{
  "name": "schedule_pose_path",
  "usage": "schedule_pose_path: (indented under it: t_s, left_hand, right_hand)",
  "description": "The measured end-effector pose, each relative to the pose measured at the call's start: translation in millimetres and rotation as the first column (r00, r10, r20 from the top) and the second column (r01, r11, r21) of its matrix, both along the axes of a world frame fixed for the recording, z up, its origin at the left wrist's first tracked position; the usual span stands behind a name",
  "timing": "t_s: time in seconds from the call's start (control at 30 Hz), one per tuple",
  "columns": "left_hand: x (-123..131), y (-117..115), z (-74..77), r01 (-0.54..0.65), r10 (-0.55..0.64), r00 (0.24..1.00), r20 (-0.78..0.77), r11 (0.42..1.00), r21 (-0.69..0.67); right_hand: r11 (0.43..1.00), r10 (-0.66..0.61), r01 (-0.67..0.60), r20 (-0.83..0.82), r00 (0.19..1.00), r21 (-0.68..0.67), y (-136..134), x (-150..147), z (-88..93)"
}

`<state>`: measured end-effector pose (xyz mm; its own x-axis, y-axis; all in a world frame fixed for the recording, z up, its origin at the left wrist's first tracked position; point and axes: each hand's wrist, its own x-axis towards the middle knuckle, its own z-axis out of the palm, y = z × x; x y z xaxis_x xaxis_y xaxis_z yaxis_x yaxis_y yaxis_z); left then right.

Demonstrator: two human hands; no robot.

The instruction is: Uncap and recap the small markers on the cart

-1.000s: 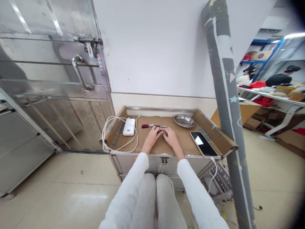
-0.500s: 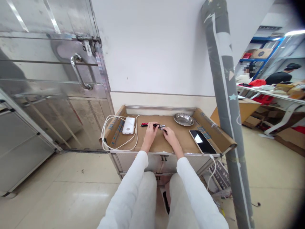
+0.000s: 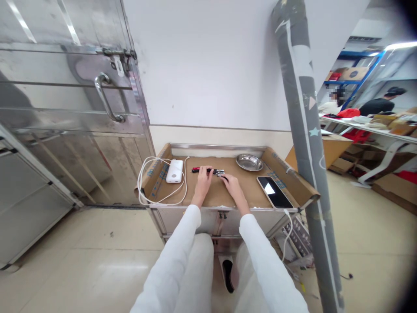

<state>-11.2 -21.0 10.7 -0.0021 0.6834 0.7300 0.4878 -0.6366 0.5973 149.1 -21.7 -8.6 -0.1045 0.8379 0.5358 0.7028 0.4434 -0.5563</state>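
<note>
Several slim pens or tools, red, black and silver, lie side by side across the middle of the cardboard-lined tabletop. My left hand is closed on this bundle near its middle, with the red and black ends sticking out to the left. Beside the silver ends on the right, my right hand pinches a small dark piece, too small to name. A round metal dish sits behind and to the right of my right hand.
A white power bank with a looped white cable lies on the left. A phone lies at the right front. Raised cardboard sides edge the top. A grey wrapped roll leans at the right; two people are farther back.
My right hand has turned slightly, and the dark piece at its fingertips shows more, a little apart from the bundle. The whole view has shifted slightly.
</note>
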Motion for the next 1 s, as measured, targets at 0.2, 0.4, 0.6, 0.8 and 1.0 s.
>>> schedule_pose_path:
  t_s: [0.2,0.4,0.6,0.8,1.0]
  left_hand:
    - [0.4,0.8,-1.8,0.042,-0.048,0.994,-0.1,0.997,-0.062]
    - [0.2,-1.9,-0.4,0.131,-0.153,0.981,-0.12,0.976,-0.173]
    - [1.3,-2.8,0.3,0.132,-0.207,0.939,-0.274,0.954,-0.269]
    - [0.5,0.9,-2.1,0.045,-0.129,0.909,-0.396,0.976,-0.214]
    - [-1.0,1.6,-8.5,0.023,-0.123,0.929,-0.349,0.961,-0.276]
  right_hand:
    - [0.99,-0.131,0.13,-0.001,0.991,0.055,-4.0,1.1,-0.6]
    - [0.956,-0.283,0.282,0.009,0.959,0.08,-4.1,4.1,-2.0]
    - [0.941,-0.311,0.309,-0.009,0.95,0.141,-5.9,3.6,1.7]
    - [0.949,-0.299,0.285,0.102,0.949,0.132,-11.6,2.5,7.1]
    - [1.0,0.0,-0.001,0.097,0.995,0.011,-6.9,-0.5,1.6]
